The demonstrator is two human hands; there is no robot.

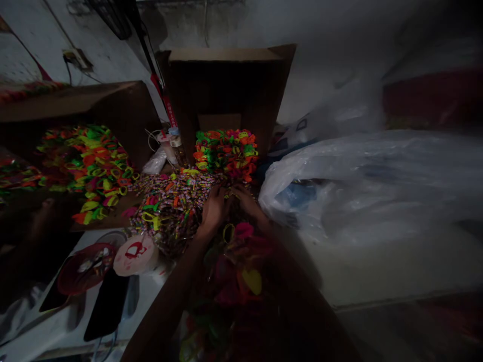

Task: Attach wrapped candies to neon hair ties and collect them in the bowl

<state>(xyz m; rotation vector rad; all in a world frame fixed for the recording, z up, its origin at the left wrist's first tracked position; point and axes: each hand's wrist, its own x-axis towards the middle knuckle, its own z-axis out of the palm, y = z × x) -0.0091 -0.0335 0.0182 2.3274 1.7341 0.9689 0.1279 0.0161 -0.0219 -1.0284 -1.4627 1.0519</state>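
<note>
My left hand (215, 205) and my right hand (244, 199) are close together over a heap of small patterned pieces (181, 188), perhaps wrapped candies. The fingers of both hands bend inward and down at the heap's right part. It is too dark to make out what is between them. Just behind the hands stands a block of bright plastic band-like pieces (226, 148), green, orange and yellow, in front of an open cardboard box (279, 80). More bright pieces (245, 261), pink, orange and yellow, lie below, between my forearms.
At left, a second box (109, 98) spills bright pieces (94, 161). A lidded cup (136, 255), a red bowl (77, 269) and a dark phone-like slab (107, 304) are nearer. A bottle (175, 143) stands behind the heap. Right lies a large clear plastic bag (362, 186). Another person's hand (45, 208) shows far left.
</note>
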